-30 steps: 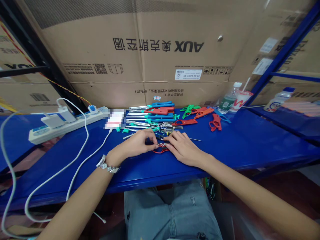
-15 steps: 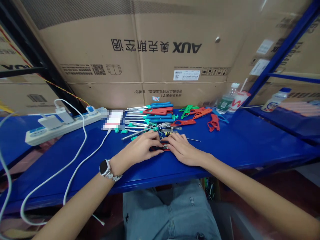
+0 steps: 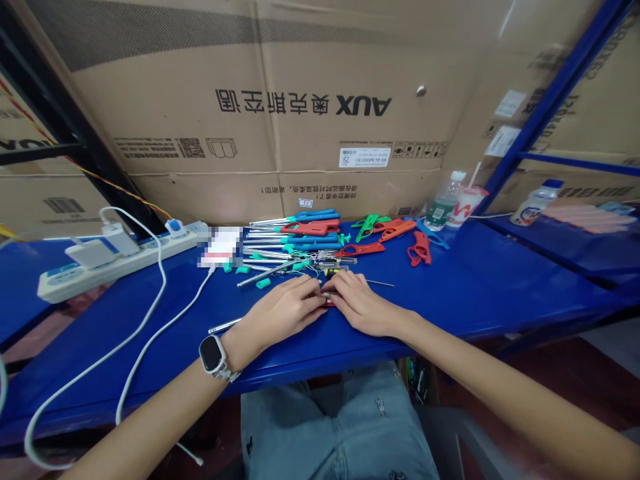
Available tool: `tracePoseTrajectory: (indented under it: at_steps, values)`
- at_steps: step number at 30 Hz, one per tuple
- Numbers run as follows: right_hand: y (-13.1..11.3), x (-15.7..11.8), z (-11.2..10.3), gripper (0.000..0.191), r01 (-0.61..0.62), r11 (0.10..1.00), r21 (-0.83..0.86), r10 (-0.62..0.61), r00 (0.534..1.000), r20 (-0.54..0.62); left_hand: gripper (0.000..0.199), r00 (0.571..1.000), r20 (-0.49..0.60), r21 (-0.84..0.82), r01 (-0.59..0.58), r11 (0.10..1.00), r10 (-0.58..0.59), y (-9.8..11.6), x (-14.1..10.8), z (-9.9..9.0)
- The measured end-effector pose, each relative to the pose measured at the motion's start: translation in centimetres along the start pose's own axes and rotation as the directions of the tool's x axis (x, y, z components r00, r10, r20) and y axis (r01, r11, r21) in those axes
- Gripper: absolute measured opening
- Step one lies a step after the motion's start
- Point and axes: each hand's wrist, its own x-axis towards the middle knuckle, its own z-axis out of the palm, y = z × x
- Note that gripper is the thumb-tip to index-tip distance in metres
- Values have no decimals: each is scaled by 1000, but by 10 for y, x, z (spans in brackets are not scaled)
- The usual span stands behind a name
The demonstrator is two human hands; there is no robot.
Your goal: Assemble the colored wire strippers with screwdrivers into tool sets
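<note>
At the front middle of the blue table, a red lighter casing (image 3: 329, 303) lies between my hands, mostly hidden by the fingers, with small pale metal parts on it. My left hand (image 3: 287, 305) is closed on its left side, fingers bent and thumb pressed in. From the other side my right hand (image 3: 365, 305) pinches the casing with thumb and fingertips. A metal tube (image 3: 224, 327) pokes out to the left from under my left hand. Just beyond my right fingers lies a screwdriver (image 3: 381, 283) with a yellow and black handle.
Several long-nosed lighters (image 3: 315, 242) are piled behind my hands. Red, orange and green casing halves (image 3: 420, 249) lie to the right, near a water bottle (image 3: 443, 203) and a cup (image 3: 466, 205). A power strip (image 3: 145, 253) with white cables stands left. Large cartons (image 3: 300, 53) back the table.
The metal tube now shows sticking out left of my left hand, which lies flatter over the casing. Both hands stay at the red casing. The view has shifted slightly.
</note>
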Motion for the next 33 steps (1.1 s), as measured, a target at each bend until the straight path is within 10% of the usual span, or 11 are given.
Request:
tracePoseTrajectory:
  at_steps: [15,25,33]
  values:
    - [-4,-14,0,25,56,981,-187,-97,971,-219,35,999,37,-54,40,998,-38,5,1,5]
    - [1,-10,-1,7,-94,989,118,120,964,-236,31,999,-22,-111,46,993,-49,3,1,6]
    - [-3,-10,-3,2,-40,999,32,49,940,-337,30,940,-115,-209,293,933,-321,-8,13,0]
